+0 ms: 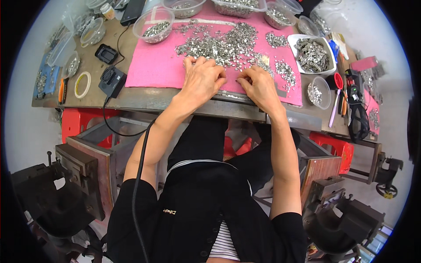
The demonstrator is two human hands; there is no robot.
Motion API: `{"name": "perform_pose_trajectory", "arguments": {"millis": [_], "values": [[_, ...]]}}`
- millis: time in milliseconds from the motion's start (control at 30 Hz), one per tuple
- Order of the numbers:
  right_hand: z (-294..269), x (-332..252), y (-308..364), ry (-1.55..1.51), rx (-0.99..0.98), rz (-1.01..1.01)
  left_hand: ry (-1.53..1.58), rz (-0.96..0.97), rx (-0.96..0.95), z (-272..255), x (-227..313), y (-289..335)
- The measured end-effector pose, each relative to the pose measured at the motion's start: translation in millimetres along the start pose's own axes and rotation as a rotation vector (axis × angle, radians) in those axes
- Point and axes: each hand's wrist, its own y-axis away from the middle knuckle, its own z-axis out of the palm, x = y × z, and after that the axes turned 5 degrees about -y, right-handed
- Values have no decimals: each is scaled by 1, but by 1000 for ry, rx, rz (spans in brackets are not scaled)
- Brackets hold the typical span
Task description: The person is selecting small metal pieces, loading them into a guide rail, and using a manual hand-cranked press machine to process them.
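Beyond a black cable [140, 164], our left hand [201, 79] and right hand [259, 87] half-curl, whether gripping we cannot tell, by a metal strip [236, 97] along the table's [215, 107] front edge.

Pink mat [151, 65] leaves passage outside the left hand [201, 75] (bowl [142, 23] blocks beyond).

Mat [149, 65]: pink is noted.
Metal pieces [223, 46]: silver-grey is recorded.
Tray [293, 47]: white is seen.
Left stool [73, 120]: red is observed.
Outer top [193, 193]: black is noted.
Inner top [224, 245]: dark-and-white stripes are recorded.
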Motion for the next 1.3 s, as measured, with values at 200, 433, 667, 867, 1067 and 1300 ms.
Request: {"name": "perform_pose_trajectory", "arguments": {"millis": [200,433,667,867,1067,1300], "values": [[2,0,1,-55,84,-43,-6,94,118,-1,-12,-4],[9,5,3,54,79,-155,17,112,48,3,-12,-4],[-3,-21,34,-352,121,137,25,162,75,2,-13,-1],[10,-20,54,-267,213,-46,375,31,67,-3,16,14],[18,-21,56,-148,294,-116,500,33,146,7,35,32],[22,-19,59,-117,335,-120,467,72,170,17,36,35]]}}
